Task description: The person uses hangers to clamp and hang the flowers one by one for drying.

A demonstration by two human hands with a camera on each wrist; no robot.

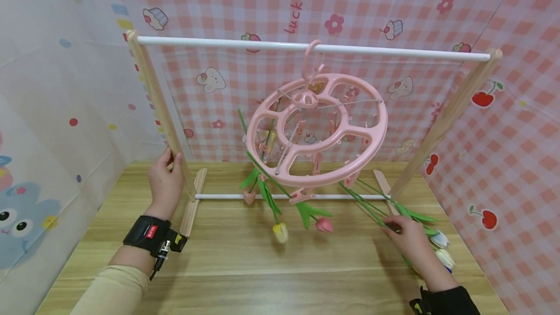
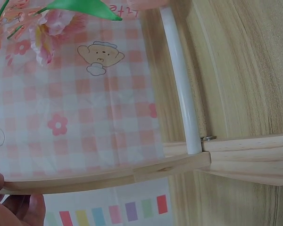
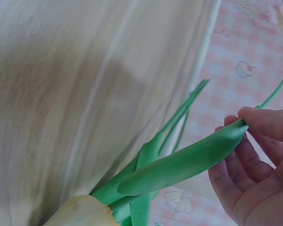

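Head view: "luck lif" can be read on the checked backdrop point(image 1: 249, 8), its last letters cut off at the top. A red label point(image 1: 151, 231) sits on the black wristband point(image 1: 140, 237) at the left; its small print is too unclear to read. The right hand point(image 1: 407, 237), by the table's point(image 1: 262, 276) right edge, pinches an artificial tulip point(image 1: 379, 220) by its green stem. Its long axis slants across the table, the stem end toward the far edge and the leafy end toward the near right corner, where a blue-and-white tulip point(image 1: 439, 239) and a cream tulip point(image 1: 445, 259) lie. The left hand point(image 1: 166, 179) grips the left wooden post point(image 1: 155, 89) near the table's far left corner. A pink round clip hanger point(image 1: 372, 142) hooks over the white upper rod point(image 1: 210, 43); a yellow tulip point(image 1: 280, 233) and a pink tulip point(image 1: 324, 224) hang from it, blooms downward.

Left wrist view: fingers and thumb hold the post's edge; upside-down letters show at the top, partly cut off.

Right wrist view: thumb and fingertips pinch the stem beside a long leaf point(image 3: 184, 162), which points down toward a cream bloom; which bloom the stem carries cannot be told.
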